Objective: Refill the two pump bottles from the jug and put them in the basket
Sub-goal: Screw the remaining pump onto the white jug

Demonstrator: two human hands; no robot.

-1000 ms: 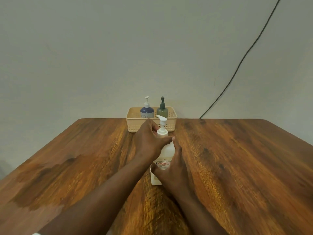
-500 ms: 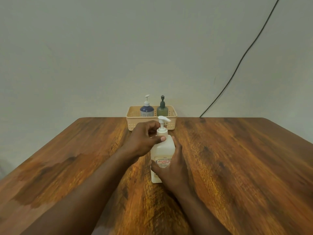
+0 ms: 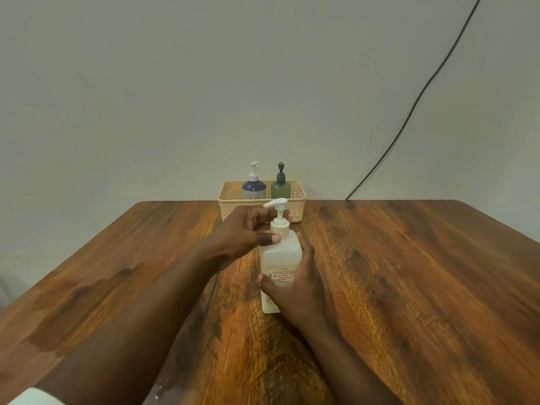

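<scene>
A beige perforated basket sits at the far edge of the wooden table, close to the wall, and everything else can be placed from it. Inside the basket stand two pump bottles, upright and side by side: a dark blue bottle with a white pump on the left, and a green bottle with a dark green pump on the right. Their lower parts are hidden behind the basket wall, so I cannot tell how full either one is. Just in front of the basket, toward the person, the jug stands upright on the table: a pale, translucent, square-shouldered container with a white pump head and a label printed in red. Its liquid level cannot be made out through the plastic. The right hand grips the jug's lower body, thumb across the label and fingers curled round the far side. The left hand is at the jug's neck, its thumb pressed against the collar under the pump and its fingers curled round behind it. A dark cable runs down the wall to the right of the basket.
</scene>
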